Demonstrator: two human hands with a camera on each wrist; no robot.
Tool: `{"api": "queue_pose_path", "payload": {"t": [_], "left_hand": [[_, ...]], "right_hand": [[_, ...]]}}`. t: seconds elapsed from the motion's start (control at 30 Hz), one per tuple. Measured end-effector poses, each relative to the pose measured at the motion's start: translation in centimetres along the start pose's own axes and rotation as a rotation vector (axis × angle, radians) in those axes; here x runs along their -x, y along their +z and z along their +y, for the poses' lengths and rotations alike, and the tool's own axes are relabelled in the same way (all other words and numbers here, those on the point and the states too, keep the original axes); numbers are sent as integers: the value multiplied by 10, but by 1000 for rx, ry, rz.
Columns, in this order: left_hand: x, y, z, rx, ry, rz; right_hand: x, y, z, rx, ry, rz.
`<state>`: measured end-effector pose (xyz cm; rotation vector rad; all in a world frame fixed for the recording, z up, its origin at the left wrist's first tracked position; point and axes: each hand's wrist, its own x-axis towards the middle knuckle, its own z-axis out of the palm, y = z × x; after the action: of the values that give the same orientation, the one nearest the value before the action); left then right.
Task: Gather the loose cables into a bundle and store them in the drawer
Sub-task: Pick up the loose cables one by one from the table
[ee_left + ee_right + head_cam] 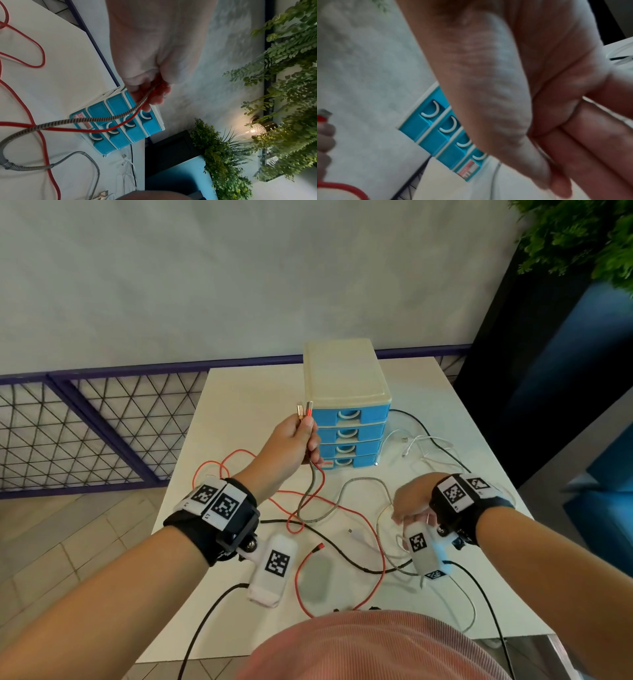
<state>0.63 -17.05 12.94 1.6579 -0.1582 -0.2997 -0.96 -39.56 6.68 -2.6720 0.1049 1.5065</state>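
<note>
My left hand (306,436) is raised in front of the blue drawer unit (346,378) and grips the plug ends (305,409) of a red cable (297,577) and a grey braided cable (363,479). Both trail down onto the white table (246,405). The left wrist view shows the two cables leaving the left hand (150,94) across the drawer unit's (145,128) fronts; all the drawers are closed. My right hand (407,508) hovers low at the right, its fingers (590,148) curled and apparently pinching a thin pale cable. A black cable (370,571) and white cables (414,440) lie loose.
The drawer unit (433,139) stands at the table's far middle, against a grey wall. A purple mesh fence (102,422) runs left of the table over tiled floor. Green plants (582,234) and dark blue furniture stand to the right. Black wrist-camera leads hang off the near edge.
</note>
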Motion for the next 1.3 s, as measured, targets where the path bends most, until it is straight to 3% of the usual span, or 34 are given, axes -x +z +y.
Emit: {"api": "queue_pose_path", "payload": {"t": [0.1,0.17,0.23,0.5,0.6,0.77,0.93,1.1,1.2,1.3], "left_hand": [[2,7,-2,-30,-31,-57],[3,11,-3,-16,-51,-80],[4,12,-3,-33,-53,-92],[6,8,-3,-233,50,-99],[5,5,-8,-303,77,-116],[10,2,-18,-513,292,-272],[11,26,-19,-635,467,-410],[5,34,-16,-623,702,-317],[-1,33,-15,-576,646,-271],[0,35,-10,-437,477,-135]], "right_hand": [[8,-2,-8,-50,-19,-123],[12,2,-10,71,-63,-203],[12,5,-11,91,-121,-190],[20,-31,-12,-769,-443,66],[23,-42,-16,-1140,-431,51],[22,-50,-25,-1550,-354,-58],[26,-52,-35,-1603,-311,-81],[37,-52,-43,-1595,-393,-69],[34,-55,-39,-1604,-422,-13],[34,-55,-33,-1607,-559,-15]]}}
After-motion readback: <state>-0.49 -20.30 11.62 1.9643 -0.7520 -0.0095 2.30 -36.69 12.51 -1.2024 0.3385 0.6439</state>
